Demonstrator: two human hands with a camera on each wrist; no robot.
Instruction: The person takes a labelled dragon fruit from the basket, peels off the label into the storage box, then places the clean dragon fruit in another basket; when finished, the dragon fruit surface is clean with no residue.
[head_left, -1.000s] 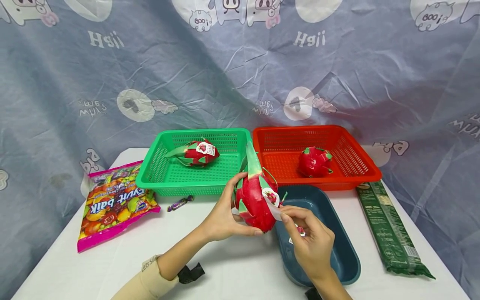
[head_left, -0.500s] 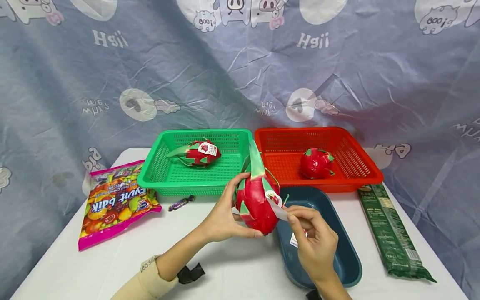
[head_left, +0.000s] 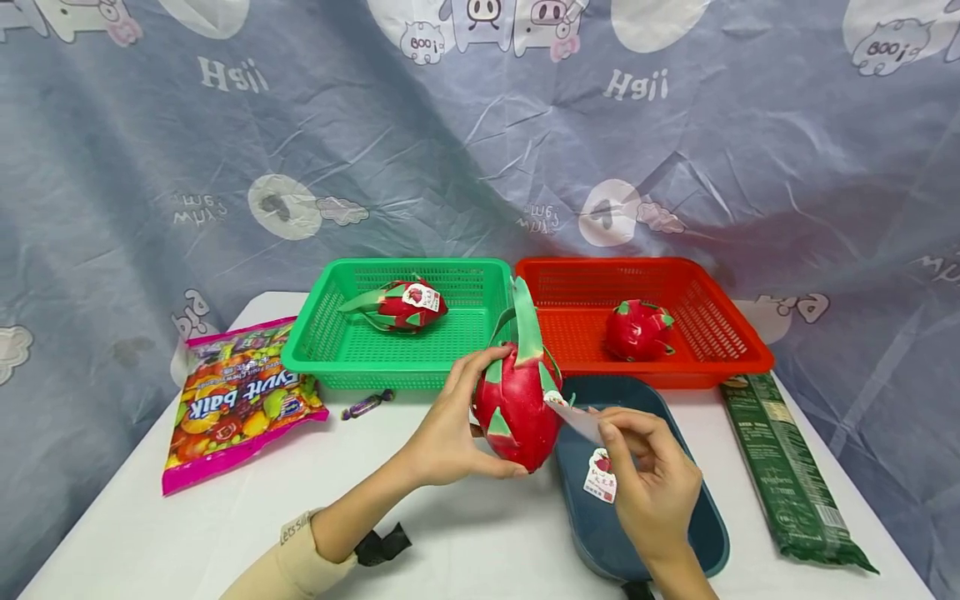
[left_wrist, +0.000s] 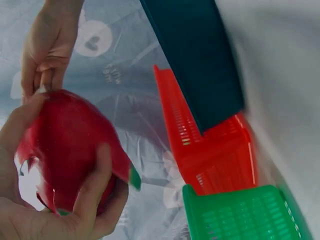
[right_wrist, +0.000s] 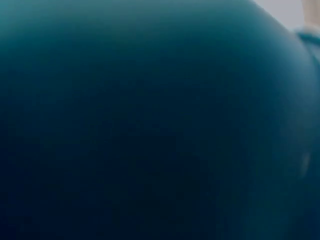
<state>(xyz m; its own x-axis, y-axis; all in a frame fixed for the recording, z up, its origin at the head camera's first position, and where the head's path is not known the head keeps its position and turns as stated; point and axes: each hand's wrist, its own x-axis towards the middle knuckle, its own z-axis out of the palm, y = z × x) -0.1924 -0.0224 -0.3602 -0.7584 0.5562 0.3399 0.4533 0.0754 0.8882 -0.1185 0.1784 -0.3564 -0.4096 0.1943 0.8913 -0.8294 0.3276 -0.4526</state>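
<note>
My left hand grips a red dragon fruit, whose long green leaf tips point up and away. My right hand pinches the end of a white label strip. The strip's other end meets the fruit's right side, and it stretches taut between fruit and fingers. In the left wrist view the fingers wrap the dragon fruit, and the right hand meets its far end. Below the right hand is a dark blue bin, with a printed label inside. Dark blue blur nearly fills the right wrist view.
A green basket holds a labelled dragon fruit. The red basket beside it holds another dragon fruit. A candy bag and a wrapped candy lie left, a green spaghetti pack right.
My right hand has moved right and slightly down, pulling the white strip farther off the fruit. The fruit has turned a little in my left hand. The label in the bin is now more exposed.
</note>
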